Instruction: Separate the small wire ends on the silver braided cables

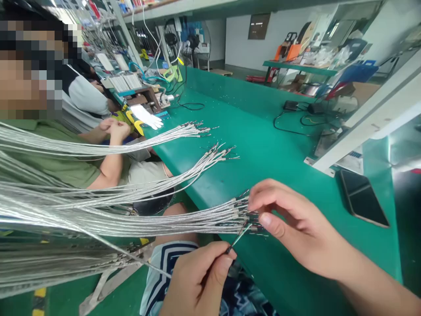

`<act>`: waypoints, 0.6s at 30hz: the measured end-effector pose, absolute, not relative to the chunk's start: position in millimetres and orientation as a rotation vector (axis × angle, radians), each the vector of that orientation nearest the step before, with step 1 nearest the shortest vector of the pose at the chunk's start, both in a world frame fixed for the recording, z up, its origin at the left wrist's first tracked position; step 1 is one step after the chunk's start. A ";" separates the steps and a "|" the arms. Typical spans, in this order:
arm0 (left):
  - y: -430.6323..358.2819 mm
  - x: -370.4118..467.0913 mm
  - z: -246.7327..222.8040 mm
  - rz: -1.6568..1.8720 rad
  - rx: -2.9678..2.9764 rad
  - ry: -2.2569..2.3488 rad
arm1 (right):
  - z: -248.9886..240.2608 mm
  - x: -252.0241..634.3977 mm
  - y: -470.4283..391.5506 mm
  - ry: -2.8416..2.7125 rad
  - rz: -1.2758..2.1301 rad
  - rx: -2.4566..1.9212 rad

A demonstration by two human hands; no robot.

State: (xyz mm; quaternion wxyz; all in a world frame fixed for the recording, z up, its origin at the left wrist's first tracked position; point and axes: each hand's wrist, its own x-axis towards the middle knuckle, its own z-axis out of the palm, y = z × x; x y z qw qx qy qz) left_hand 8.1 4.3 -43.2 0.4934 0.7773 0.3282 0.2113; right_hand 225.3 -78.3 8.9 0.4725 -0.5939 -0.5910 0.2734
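Between the thumb and forefinger of my left hand (pixel 204 274) is the end of one silvery cable (pixel 141 260), its thin stripped wires (pixel 241 235) pointing up and right. My right hand (pixel 286 219) is just beyond those wires, fingers curved and thumb apart from the forefinger, with nothing visibly held. Its fingertips overlap the tips of the nearest cable bundle (pixel 210 218), which lies across the table edge. Two further bundles, a middle one (pixel 197 169) and a far one (pixel 171 137), also end in dark-tipped bare wires on the green table (pixel 263 153).
A black phone (pixel 363 197) lies at the right, beside a white metal post (pixel 371 105). Black adapters (pixel 291 105) with cords sit farther back. A person in a green shirt (pixel 66 153) sits at the left. A white glove (pixel 146 116) lies near a bench machine.
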 end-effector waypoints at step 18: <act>-7.2 16.8 -57.9 0.411 2.046 0.605 | 7.6 228.2 -82.0 -2.208 0.257 -1.732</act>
